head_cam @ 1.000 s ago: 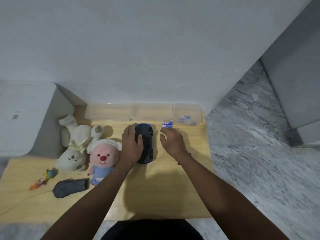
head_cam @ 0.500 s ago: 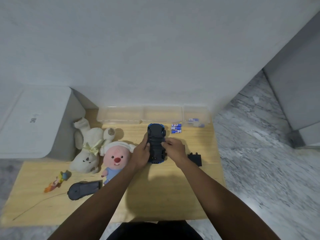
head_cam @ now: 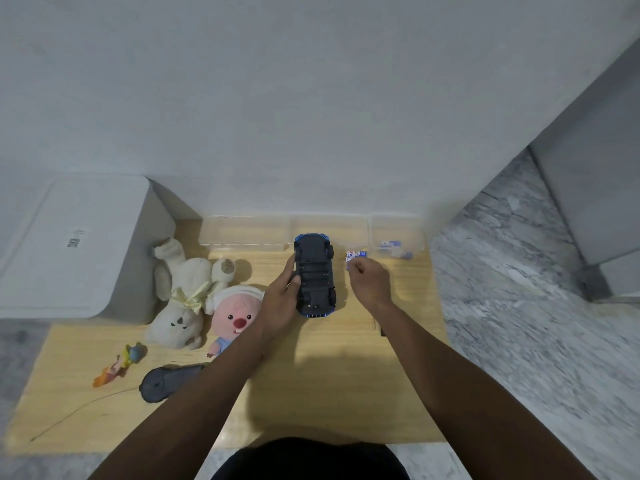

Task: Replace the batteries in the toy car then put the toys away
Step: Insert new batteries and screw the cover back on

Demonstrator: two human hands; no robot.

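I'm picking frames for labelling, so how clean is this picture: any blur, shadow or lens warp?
Head view: wide-angle warp bows the wall base and table edges; the right hand is slightly smeared, so the small blue-and-white pack at its fingers reads soft; the upturned toy car is sharp enough; a soft shadow falls under the arms; no glare.
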